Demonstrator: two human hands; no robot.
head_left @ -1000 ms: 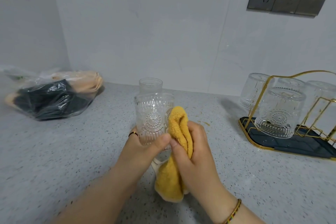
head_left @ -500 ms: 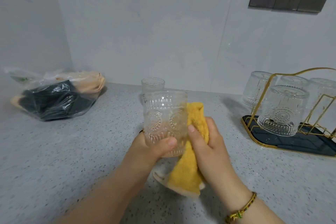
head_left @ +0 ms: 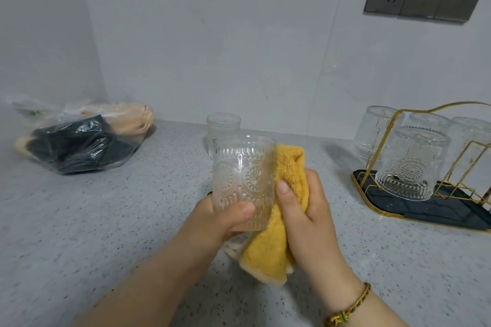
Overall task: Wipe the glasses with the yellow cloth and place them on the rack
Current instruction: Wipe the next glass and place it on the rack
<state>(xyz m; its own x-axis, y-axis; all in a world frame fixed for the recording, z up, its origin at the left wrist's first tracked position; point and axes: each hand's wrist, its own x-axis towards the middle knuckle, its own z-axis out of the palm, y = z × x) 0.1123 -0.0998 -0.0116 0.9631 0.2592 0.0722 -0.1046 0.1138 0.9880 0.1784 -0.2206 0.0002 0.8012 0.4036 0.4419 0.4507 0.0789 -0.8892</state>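
— Both hands are working now?
— Yes. My left hand [head_left: 225,218] is gripping the patterned glass [head_left: 243,180] upright above the middle of the counter [head_left: 106,220], and my right hand [head_left: 305,210] is squeezing the yellow cloth [head_left: 268,249] against its side.
— And the rack [head_left: 451,210]?
— It is standing toward the right edge, carrying inverted glasses [head_left: 413,164].

Clear embossed glass [head_left: 243,180] upright, mouth up, gripped low by left hand [head_left: 220,216]; yellow cloth [head_left: 268,255] bunched against its right side under right hand [head_left: 308,215], tail hanging below; second glass [head_left: 223,127] upright just behind the grip; gold wire rack [head_left: 398,204] well right, carrying inverted glasses [head_left: 411,164].
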